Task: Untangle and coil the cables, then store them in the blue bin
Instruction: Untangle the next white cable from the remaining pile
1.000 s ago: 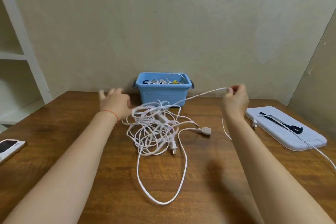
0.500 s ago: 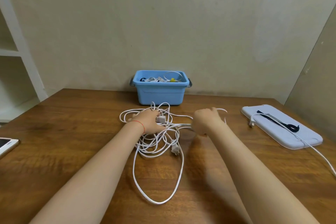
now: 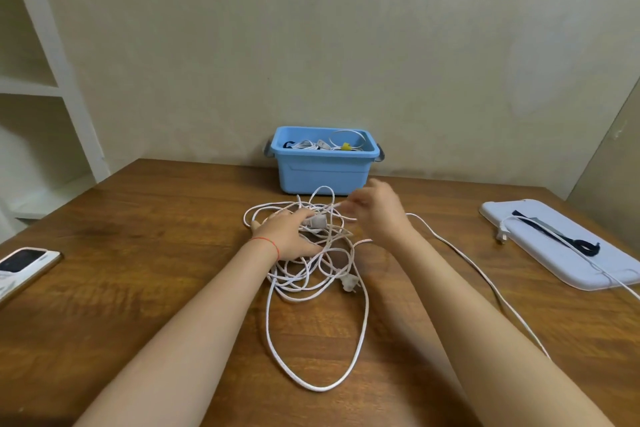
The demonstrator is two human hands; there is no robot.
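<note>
At frame centre our left hand (image 3: 289, 236) presses flat on the tangled white cable (image 3: 313, 274) while our right hand (image 3: 375, 210) pinches 1 strand

A tangled white cable (image 3: 311, 263) lies heaped just in front of the blue bin (image 3: 323, 166), one long loop trailing nearer; the bin holds seemingly coiled cables.

Single head-worn view, forward and down over the table (image 3: 138, 288), hands close below.
</note>
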